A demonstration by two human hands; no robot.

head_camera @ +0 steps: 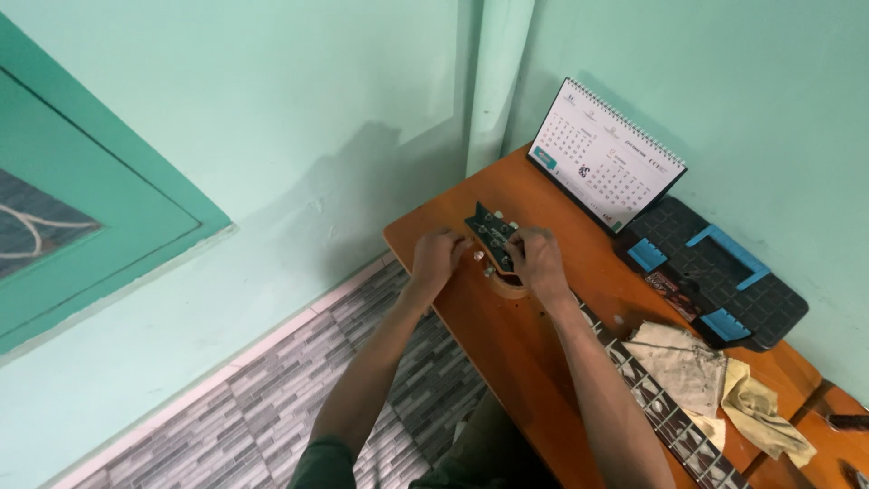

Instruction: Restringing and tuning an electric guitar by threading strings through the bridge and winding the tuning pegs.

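We are gripping the guitar headstock [490, 234] with our left hand [438, 256] and right hand [538, 258], both clenched on its sides, near the calendar [605, 152].

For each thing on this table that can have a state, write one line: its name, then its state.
Guitar headstock: lying on the table, gripped from both sides.
Left hand: closed at the headstock's tuners.
Right hand: closed on the headstock.
Desk calendar: standing upright, open.
Cloths: crumpled, lying beside the guitar neck.
Black case: closed, flat.

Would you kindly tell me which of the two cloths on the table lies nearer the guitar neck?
The grey, stained cloth; it touches the guitar neck, while the yellow cloth lies farther out.
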